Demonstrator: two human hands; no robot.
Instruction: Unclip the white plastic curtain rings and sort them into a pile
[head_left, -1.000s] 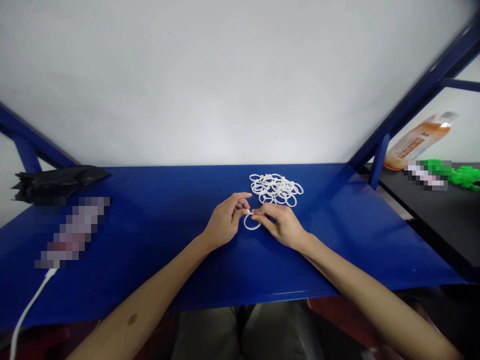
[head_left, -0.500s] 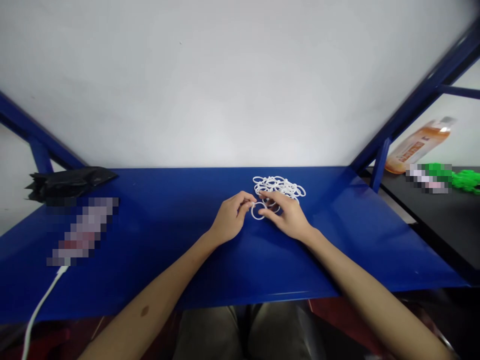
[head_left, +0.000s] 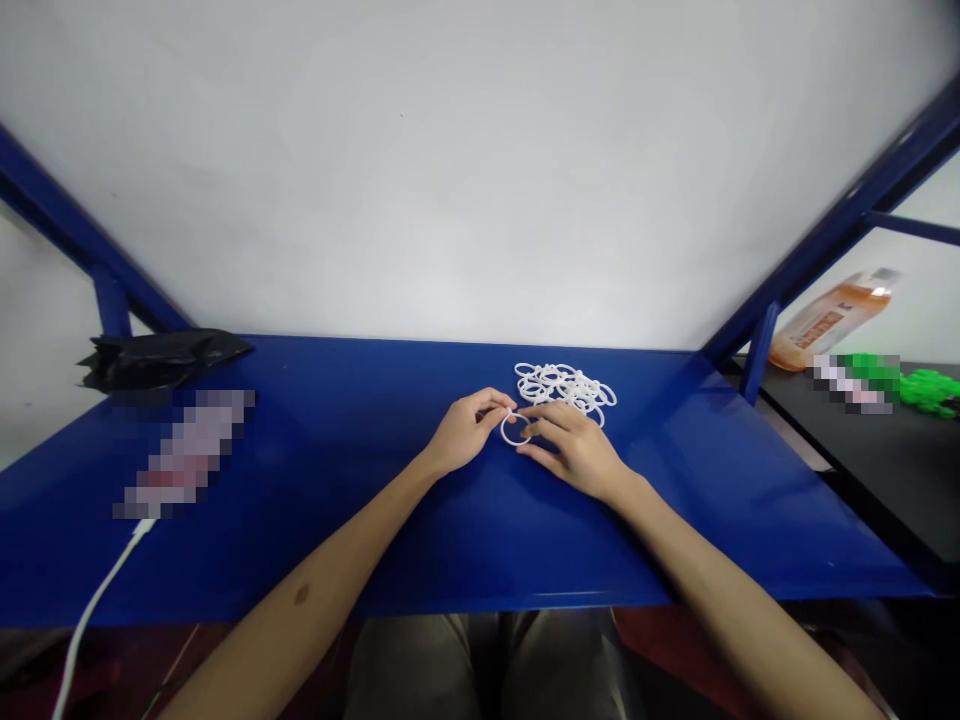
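A thin white ring point(head_left: 505, 437) is pinched at its upper edge between the thumb and fingers of my left hand point(head_left: 466, 432). Across from it, my right hand point(head_left: 576, 448) has its thumb and fingers apart, with the fingertips at the ring's right side. Whether those tips press on the ring is hard to make out. Just behind my right hand lies a loose pile of similar white rings point(head_left: 559, 382), some with small knobs on them. My right fingers hide part of the pile's near edge.
On the blue table point(head_left: 337, 400) a black plastic bag point(head_left: 161, 357) lies at the left. Nearer is a blurred-out object point(head_left: 191, 450) with a white cable point(head_left: 97, 600). At right, a black surface point(head_left: 892, 470) holds an orange drink bottle point(head_left: 836, 320) and green pieces point(head_left: 930, 390).
My right thumb has moved away from the ring, nearer to me. The left hand keeps its pinch on the ring. The whole view has shifted slightly.
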